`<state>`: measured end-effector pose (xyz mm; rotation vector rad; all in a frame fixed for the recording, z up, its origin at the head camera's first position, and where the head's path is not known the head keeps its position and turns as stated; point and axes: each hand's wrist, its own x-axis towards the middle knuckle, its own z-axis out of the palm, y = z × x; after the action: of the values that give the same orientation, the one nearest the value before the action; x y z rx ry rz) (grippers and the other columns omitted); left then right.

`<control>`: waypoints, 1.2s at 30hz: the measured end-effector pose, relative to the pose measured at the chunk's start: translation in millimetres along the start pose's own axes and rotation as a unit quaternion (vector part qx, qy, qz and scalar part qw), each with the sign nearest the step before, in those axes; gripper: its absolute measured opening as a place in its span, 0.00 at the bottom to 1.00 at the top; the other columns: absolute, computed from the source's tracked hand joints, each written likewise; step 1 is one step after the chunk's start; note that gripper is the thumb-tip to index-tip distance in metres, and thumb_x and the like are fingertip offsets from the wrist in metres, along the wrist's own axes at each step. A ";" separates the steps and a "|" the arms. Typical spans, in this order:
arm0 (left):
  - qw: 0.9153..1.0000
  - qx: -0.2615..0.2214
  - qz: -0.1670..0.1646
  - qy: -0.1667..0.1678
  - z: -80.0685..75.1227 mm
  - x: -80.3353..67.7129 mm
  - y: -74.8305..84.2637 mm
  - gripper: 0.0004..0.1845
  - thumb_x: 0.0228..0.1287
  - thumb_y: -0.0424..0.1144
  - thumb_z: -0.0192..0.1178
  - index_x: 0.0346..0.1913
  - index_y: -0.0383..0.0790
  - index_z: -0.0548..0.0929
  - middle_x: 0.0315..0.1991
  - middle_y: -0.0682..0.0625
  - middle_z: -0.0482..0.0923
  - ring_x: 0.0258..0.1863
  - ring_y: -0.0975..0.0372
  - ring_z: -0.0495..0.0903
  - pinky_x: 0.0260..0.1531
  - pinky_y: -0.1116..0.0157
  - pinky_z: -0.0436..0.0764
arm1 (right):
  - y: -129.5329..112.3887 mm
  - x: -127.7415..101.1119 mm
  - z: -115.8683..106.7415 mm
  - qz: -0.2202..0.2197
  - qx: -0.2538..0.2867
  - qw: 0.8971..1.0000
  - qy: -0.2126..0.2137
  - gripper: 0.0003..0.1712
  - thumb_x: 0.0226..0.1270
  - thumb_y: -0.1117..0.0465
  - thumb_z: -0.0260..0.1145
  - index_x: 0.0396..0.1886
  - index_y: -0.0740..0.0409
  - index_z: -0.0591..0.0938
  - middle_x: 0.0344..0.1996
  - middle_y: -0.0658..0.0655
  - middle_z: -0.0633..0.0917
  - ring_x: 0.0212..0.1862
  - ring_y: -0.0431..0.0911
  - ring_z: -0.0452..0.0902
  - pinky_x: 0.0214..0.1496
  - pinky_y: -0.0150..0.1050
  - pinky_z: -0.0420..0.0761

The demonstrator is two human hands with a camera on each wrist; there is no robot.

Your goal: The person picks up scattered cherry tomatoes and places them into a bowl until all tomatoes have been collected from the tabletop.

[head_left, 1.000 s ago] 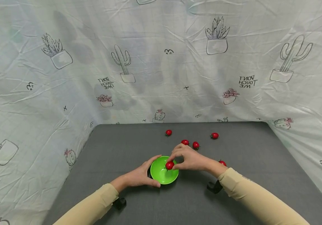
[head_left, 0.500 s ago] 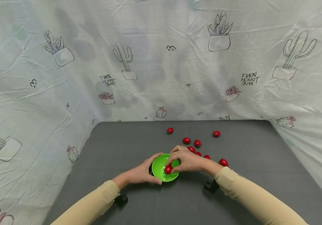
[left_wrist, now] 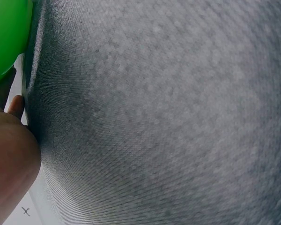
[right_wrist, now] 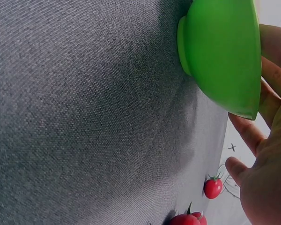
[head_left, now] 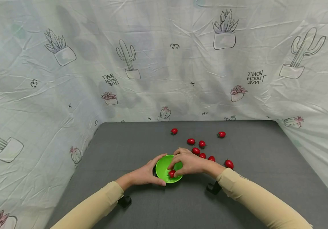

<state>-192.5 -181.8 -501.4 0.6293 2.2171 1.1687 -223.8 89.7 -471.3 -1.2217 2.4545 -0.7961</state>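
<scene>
A small green bowl [head_left: 161,168] stands on the dark grey table in the head view. My left hand [head_left: 145,174] holds it from the left, thumb at the near side and fingers round the far side. Inside the bowl, low down, is a red cherry tomato [head_left: 172,173] with a green stem, between the thumb and index fingertips of my right hand [head_left: 192,163], which reaches over the right rim. The right wrist view shows the outer wall of the bowl [right_wrist: 225,56], and its inside is hidden there. The left wrist view catches only part of the bowl [left_wrist: 7,37].
Several more cherry tomatoes lie to the right and behind, among them one at the back [head_left: 174,131], one at the back right [head_left: 221,135] and one by the right forearm [head_left: 229,164]. A printed white cloth [head_left: 152,63] hangs behind the table [head_left: 129,140].
My right hand has lowered the cherry tomato farther into the bowl. Tomatoes behind that hand have come into view. My left hand stays at the bowl; the head view has shifted slightly.
</scene>
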 end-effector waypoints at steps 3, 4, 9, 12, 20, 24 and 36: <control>1.000 0.002 0.001 0.000 -0.5 0.4 -0.5 0.56 0.60 0.55 0.74 0.81 0.72 0.45 0.79 0.51 0.48 0.76 0.54 0.52 0.68 0.43 0.59 | 1.1 -2.8 -3.4 0.011 0.023 1.000 0.006 0.16 0.63 0.51 0.77 0.51 0.37 0.90 0.48 0.29 0.83 0.66 0.45 0.64 0.64 0.54 0.68; 1.000 0.005 0.002 0.000 -0.5 0.5 -0.5 0.56 0.60 0.55 0.74 0.81 0.71 0.45 0.79 0.51 0.47 0.76 0.54 0.51 0.68 0.42 0.59 | 1.9 -3.8 -4.9 0.014 0.031 0.999 0.010 0.16 0.63 0.52 0.77 0.51 0.37 0.90 0.48 0.30 0.83 0.66 0.45 0.63 0.64 0.54 0.69; 1.000 0.011 0.004 0.003 -0.6 1.3 -0.7 0.56 0.60 0.55 0.74 0.81 0.71 0.46 0.78 0.51 0.49 0.76 0.54 0.52 0.67 0.41 0.60 | 4.2 -10.3 -15.1 0.014 0.064 0.997 0.036 0.18 0.63 0.53 0.78 0.54 0.41 0.89 0.51 0.34 0.83 0.66 0.45 0.64 0.61 0.52 0.73; 1.000 0.012 0.004 0.005 -0.7 1.9 -0.5 0.56 0.60 0.54 0.75 0.81 0.70 0.46 0.78 0.52 0.50 0.75 0.54 0.53 0.67 0.41 0.60 | 4.9 -14.7 -22.0 0.003 0.070 0.996 0.047 0.19 0.63 0.54 0.78 0.54 0.44 0.89 0.51 0.36 0.84 0.65 0.46 0.65 0.63 0.54 0.71; 1.000 0.014 0.005 0.011 -0.1 1.2 0.1 0.57 0.57 0.57 0.76 0.81 0.72 0.46 0.76 0.50 0.52 0.73 0.53 0.55 0.65 0.42 0.63 | 9.5 -35.8 -43.5 0.012 0.074 0.994 0.075 0.19 0.64 0.55 0.77 0.55 0.41 0.89 0.52 0.37 0.84 0.65 0.47 0.65 0.62 0.57 0.71; 1.000 0.013 0.007 0.014 0.2 0.4 -0.2 0.58 0.56 0.57 0.76 0.81 0.72 0.46 0.75 0.50 0.54 0.72 0.54 0.57 0.64 0.44 0.64 | 15.0 -52.0 -57.0 0.043 0.076 0.992 0.090 0.18 0.65 0.52 0.76 0.54 0.35 0.88 0.54 0.39 0.82 0.65 0.47 0.65 0.62 0.60 0.71; 1.000 0.013 0.012 0.012 -0.2 0.0 -1.7 0.57 0.56 0.57 0.76 0.81 0.72 0.47 0.76 0.51 0.53 0.72 0.54 0.56 0.64 0.45 0.64 | 39.8 -98.9 -74.6 0.090 0.084 0.983 0.134 0.19 0.66 0.48 0.75 0.56 0.37 0.87 0.53 0.43 0.82 0.63 0.46 0.65 0.60 0.62 0.72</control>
<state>-193.0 -182.8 -502.7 0.6563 2.2533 1.1671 -225.6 214.3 -433.7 -0.8662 2.5930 -1.1517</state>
